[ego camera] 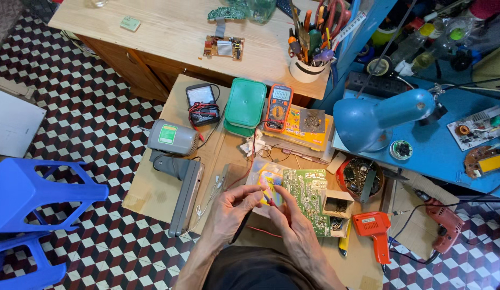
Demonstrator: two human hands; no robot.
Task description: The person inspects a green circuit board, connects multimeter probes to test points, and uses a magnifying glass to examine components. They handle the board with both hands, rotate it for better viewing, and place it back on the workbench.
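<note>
Left hand (232,210) fingers pinch a black probe (242,225); right hand (286,215) fingers grip a red probe (269,200) beside the green circuit board (306,194). A yellow flat box (309,131) lies under the orange multimeter (278,106). The probe tips are hidden.

Blue desk lamp (368,121), orange multimeter (279,107), green box (244,104), blue stool (30,215), tool cup (306,70)

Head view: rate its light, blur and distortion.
Head view: soft, even light with faint shadows and no harsh glare; the green board and both hands, left and right, read sharp; wide-angle lens bows the tiled floor and the table edge near the borders.
</note>
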